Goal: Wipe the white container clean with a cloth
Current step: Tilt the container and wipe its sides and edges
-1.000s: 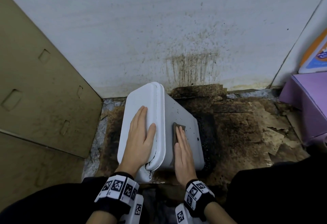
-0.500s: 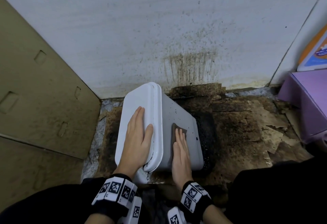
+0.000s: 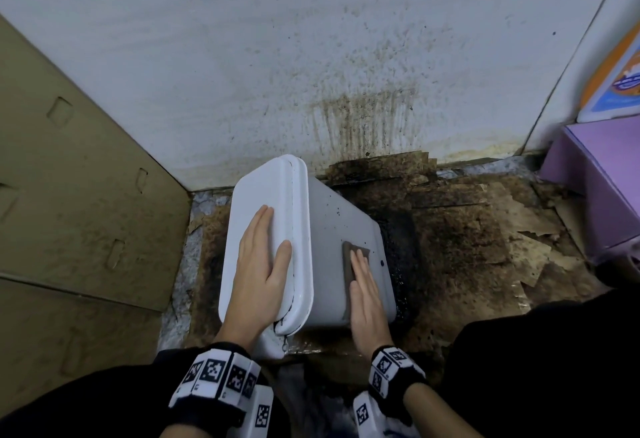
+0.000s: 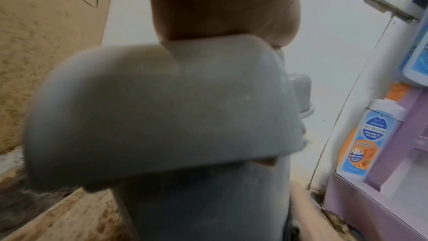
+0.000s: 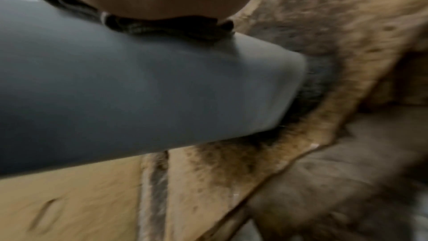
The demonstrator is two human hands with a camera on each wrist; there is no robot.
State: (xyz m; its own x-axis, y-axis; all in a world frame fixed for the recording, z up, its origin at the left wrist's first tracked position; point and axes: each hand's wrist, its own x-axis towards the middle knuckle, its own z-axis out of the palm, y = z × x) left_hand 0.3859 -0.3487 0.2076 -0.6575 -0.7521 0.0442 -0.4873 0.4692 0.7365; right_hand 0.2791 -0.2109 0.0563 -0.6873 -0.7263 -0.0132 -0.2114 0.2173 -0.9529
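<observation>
A white lidded container [image 3: 332, 216] lies tilted on stained cardboard near the wall, its lid facing left. My left hand [image 3: 259, 264] lies flat on the lid with straight fingers, steadying it; in the left wrist view the lid [image 4: 162, 107] fills the frame under the palm. My right hand [image 3: 363, 285] presses a dark brown cloth [image 3: 353, 254] flat against the container's side wall, which carries a few dark specks. In the right wrist view the cloth [image 5: 139, 23] shows squeezed between my palm and the grey-looking container side [image 5: 139, 89].
A dirty, spattered white wall [image 3: 311, 57] stands behind. A cardboard panel [image 3: 69, 195] leans at the left. Torn, mould-blackened cardboard [image 3: 467, 240] covers the floor. A purple box [image 3: 595, 188] and an orange-blue bottle [image 4: 368, 138] sit at the right.
My right hand has slid the cloth from beside the lid rim across the container's side towards its base. The left hand stays flat on the lid.
</observation>
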